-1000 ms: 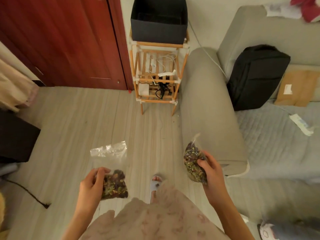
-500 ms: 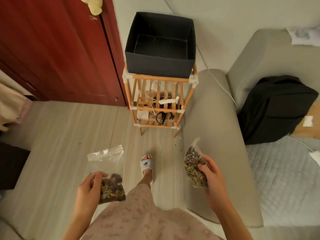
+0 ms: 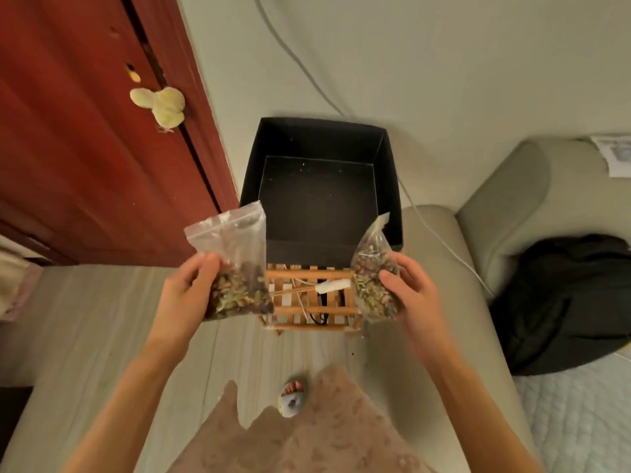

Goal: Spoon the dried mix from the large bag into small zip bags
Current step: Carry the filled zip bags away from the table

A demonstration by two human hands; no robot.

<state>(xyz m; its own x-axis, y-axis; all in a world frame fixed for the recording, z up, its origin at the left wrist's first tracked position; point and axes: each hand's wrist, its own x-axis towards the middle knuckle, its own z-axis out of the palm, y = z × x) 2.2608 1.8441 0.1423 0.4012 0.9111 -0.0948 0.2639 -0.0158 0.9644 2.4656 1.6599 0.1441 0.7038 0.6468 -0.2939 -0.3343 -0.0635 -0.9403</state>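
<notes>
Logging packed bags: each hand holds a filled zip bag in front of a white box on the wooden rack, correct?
Not quite: the box is black, not white, as the head view shows. The left hand and right hand do each hold a filled zip bag before the wooden rack.

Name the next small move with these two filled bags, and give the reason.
Probably carry both forward and lower them into the black box. The left hand grips one filled bag, the right hand the other bag, and the open box sits just beyond them.
</notes>
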